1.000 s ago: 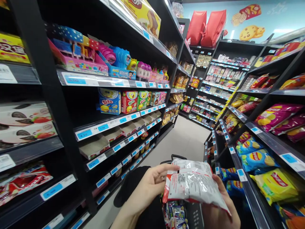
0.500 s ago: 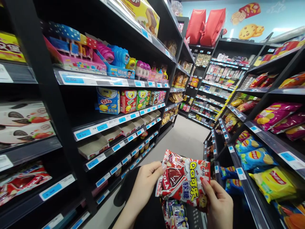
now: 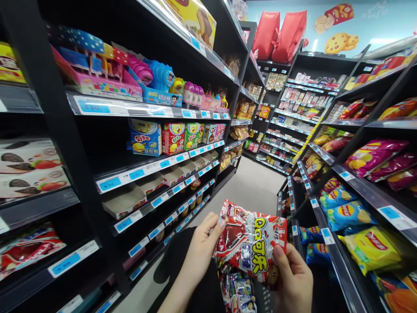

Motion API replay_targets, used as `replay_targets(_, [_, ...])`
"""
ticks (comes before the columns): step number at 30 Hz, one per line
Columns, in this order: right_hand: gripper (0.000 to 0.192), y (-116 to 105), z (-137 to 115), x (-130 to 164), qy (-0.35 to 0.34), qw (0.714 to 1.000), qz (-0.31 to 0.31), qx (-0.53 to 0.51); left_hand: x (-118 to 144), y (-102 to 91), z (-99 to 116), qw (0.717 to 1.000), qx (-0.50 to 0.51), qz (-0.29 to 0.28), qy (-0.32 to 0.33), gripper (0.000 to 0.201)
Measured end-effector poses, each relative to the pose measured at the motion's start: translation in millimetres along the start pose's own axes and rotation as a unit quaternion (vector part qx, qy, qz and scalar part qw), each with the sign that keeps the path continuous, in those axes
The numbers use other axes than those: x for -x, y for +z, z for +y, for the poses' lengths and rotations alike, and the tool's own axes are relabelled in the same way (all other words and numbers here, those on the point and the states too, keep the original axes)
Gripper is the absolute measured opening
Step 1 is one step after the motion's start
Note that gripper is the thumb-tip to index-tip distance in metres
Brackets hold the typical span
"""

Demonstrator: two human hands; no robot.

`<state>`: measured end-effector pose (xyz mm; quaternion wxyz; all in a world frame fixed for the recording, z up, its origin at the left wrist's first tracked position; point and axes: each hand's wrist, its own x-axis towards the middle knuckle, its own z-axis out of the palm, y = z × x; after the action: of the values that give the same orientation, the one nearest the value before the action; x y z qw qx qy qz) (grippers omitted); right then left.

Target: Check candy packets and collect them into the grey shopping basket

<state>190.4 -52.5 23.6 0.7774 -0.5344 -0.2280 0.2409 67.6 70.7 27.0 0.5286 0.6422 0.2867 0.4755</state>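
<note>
Head view: both hands hold a red snack bag (image 3: 250, 243) at about 6 o'clock, low in the aisle, printed front up. The left hand (image 3: 203, 248) pinches its left edge; the right hand (image 3: 293, 278) grips the lower right corner. Judging by this, the packet is being looked over. Below it lies a basket (image 3: 265, 298) of sweets, so a next move would call for lowering the bag squarely between both hands.
</note>
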Motion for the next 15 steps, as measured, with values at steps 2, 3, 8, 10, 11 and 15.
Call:
replay_targets(2, [0.034, 9.0, 0.2, 6.8, -0.026, 0.999, -0.005, 0.018, 1.5, 7.9, -1.3, 0.999, -0.042, 0.019, -0.012, 0.026])
replay_targets(3, [0.035, 15.0, 0.7, 10.1, -0.050, 0.998, -0.003, 0.040, 3.4, 12.8, -1.9, 0.999, -0.038, 0.012, -0.027, 0.025])
replay_targets(8, [0.037, 48.3, 6.5, 18.7, -0.151, 0.974, 0.011, 0.166, 19.5, 38.3, -4.7, 0.929, 0.257, -0.181, -0.196, 0.046])
replay_targets(10, [0.032, 52.5, 7.6, 17.7, -0.175, 0.966, -0.014, 0.190, 23.2, 43.6, -6.9, 0.864, 0.386, -0.212, -0.243, 0.053])
replay_targets(11, [0.030, 50.7, 7.6, 16.0, -0.188, 0.964, -0.034, 0.186, 23.4, 44.4, -8.2, 0.840, 0.432, -0.215, -0.248, 0.054])
replay_targets(15, [0.017, 21.7, 7.1, 0.0, -0.261, 0.954, -0.032, 0.142, 15.8, 39.3, -11.5, 0.827, 0.470, -0.232, -0.204, 0.060])
